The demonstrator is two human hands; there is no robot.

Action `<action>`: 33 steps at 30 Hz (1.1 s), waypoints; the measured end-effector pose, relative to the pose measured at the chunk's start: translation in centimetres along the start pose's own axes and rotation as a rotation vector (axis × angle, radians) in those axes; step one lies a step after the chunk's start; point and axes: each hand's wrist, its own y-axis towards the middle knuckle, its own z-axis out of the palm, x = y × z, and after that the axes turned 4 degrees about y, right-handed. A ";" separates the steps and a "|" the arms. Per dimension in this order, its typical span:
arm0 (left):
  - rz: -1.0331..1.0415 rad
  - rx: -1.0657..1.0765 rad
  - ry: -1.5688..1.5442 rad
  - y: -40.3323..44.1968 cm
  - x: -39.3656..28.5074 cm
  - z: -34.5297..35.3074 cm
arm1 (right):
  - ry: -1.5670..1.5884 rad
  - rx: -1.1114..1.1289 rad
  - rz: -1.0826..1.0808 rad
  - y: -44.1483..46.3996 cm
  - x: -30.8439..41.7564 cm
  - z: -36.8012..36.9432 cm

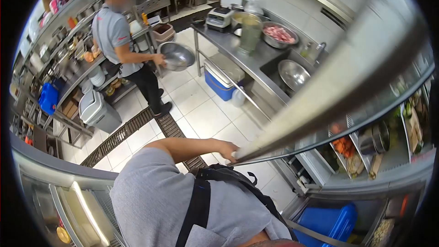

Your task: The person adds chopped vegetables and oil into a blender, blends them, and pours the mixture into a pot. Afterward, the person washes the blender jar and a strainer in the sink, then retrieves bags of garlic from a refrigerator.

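From the left, my left arm reaches across, and my left hand point(227, 150) is closed on the near end of a glass door point(292, 130). The door's thick pale frame slants up to the right, blurred close to the camera. Part of my fingers is hidden by the frame. Behind the glass, on the right, are shelves with orange vegetables point(344, 146) and metal containers point(374, 138). A blue container point(325, 222) lies lower down. My right hand is outside the picture.
A co-worker point(119, 36) stands ahead, holding a metal bowl point(177, 56). A steel counter point(219, 41) carries a blender jug point(250, 32) and a bowl of raw meat point(279, 34), beside a sink. A cooler box point(223, 80) sits underneath. Drain grates point(121, 135) cross the tiled floor near a grey bin point(98, 110).
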 end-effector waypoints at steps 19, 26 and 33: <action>0.330 0.031 0.044 2.1 6.1 -10.4 | 0.156 0.291 0.246 0.0 25.7 8.9; 0.002 -0.324 -0.015 4.9 18.7 -27.2 | 0.184 0.300 0.348 2.1 29.1 14.0; -0.426 -0.778 -0.276 7.1 34.5 -41.7 | -0.104 0.261 -0.175 3.8 30.6 18.2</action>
